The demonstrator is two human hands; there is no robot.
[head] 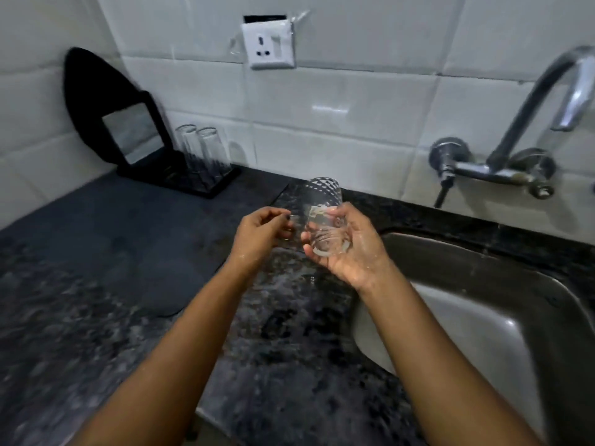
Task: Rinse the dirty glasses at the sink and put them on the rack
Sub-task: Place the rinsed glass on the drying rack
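1. 2 clear glasses (203, 149) already stand upside down on the black rack (193, 178) at the back of the bench (96, 252), against the tiled wall, so water can drain out of them.
2. 1 more glass (323, 217) is in the right hand (351, 249), whose fingers curl round its lower part; it is held over the bench edge just beside the sink (483, 284), tilted, mouth pointing away towards the wall.
3. The left hand (260, 233) sits close beside the glass with its fingers curled; whether it touches or pinches the glass I cannot tell.
4. Both hands look wet and the tap (547, 101) shows no running water, so I judge the rinse is done and the glass is on its way to the rack.
5. Next it needs turning mouth-down and setting beside the 2 already there; a wet glass could slip.
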